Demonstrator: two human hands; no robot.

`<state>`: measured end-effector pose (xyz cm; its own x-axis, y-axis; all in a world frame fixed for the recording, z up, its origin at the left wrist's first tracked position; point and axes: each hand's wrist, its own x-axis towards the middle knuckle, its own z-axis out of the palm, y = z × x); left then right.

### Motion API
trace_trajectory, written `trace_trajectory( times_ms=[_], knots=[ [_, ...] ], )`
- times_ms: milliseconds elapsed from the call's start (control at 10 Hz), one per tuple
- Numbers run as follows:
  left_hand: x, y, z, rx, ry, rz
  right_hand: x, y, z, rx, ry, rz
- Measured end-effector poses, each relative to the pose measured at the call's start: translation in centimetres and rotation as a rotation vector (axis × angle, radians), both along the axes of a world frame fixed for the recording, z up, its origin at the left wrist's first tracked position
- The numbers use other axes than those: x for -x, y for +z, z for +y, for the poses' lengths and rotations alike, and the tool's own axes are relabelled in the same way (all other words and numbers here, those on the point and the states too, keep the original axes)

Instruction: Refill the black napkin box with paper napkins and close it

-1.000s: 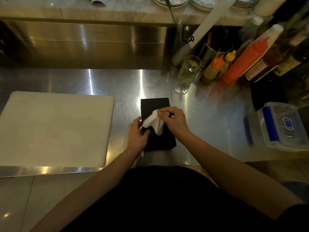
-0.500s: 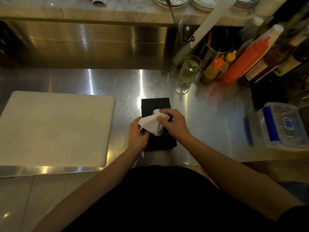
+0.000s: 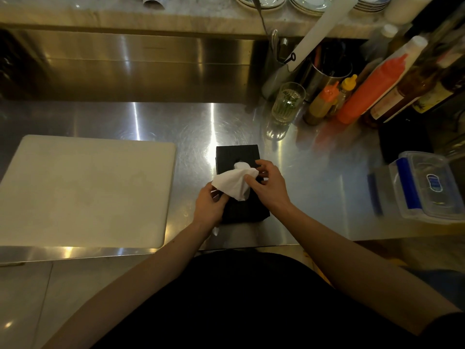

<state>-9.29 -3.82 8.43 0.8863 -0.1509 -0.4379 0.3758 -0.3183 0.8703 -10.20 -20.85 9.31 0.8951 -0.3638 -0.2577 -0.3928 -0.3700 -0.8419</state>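
Head view: left hand [image 3: 207,206] grips black napkin box [image 3: 237,153]; right hand [image 3: 269,183] pinches white napkin [image 3: 232,181].

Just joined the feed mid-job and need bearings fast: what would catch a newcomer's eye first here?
The white napkin stands out first, coming up from the slot in the black napkin box at the middle of the steel counter, with the left hand and right hand both on it. A large pale cutting board fills the left, and an orange squeeze bottle glows among the bottles at back right.
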Motion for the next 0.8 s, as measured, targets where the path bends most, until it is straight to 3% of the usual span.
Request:
trace_trajectory(
  times_ms=[600, 800],
  knots=[
    [-1.1, 1.9, 2.9, -0.006, -0.297, -0.011, 3.0, 1.6, 3.7, 0.093, -0.105, 0.007],
    [-0.6, 3.8, 3.2, -0.08, -0.289, -0.072, 4.8, 4.4, 4.1, 0.179, -0.052, 0.014]
  ],
)
